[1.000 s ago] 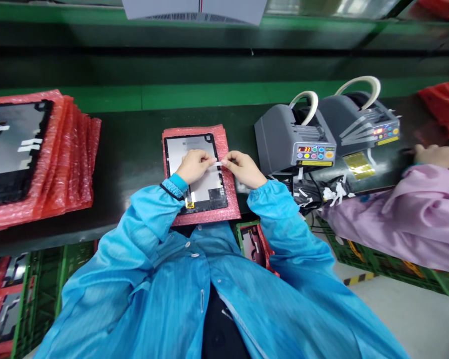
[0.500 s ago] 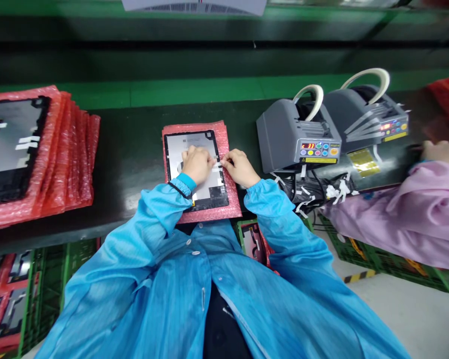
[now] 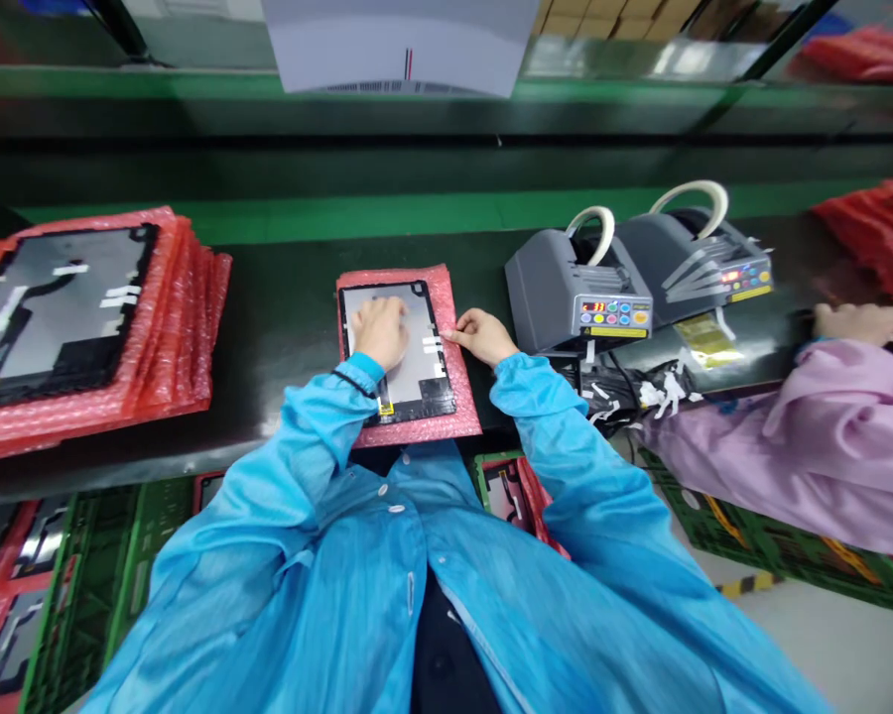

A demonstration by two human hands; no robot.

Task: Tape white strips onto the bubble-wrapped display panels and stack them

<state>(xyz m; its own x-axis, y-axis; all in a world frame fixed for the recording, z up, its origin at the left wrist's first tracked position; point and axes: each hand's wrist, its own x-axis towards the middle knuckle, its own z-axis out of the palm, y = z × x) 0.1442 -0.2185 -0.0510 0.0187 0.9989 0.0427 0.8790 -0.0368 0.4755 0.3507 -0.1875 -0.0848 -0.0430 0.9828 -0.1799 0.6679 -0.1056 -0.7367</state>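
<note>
A tablet back panel [image 3: 417,372] with a black frame lies on a red bubble-wrap sheet [image 3: 461,416] on the dark bench in front of me. My left hand [image 3: 381,332] rests flat on the grey middle of the panel, fingers together and pressed down. My right hand [image 3: 483,335] sits at the panel's right edge, its fingertips pinched at a short white tape strip [image 3: 433,343] stuck on the panel. A second strip lies just below it.
A stack of panels on red bubble wrap [image 3: 81,327] stands at the left. Two grey tape dispensers [image 3: 576,293] [image 3: 696,263] stand at the right. A co-worker in a pink sleeve [image 3: 804,436] works at far right. Green crates [image 3: 81,555] with parts sit below the bench.
The tape strip held between both hands has gone down onto the panel. My left hand let go and moved left to lie flat on the panel; my right hand stays at the edge.
</note>
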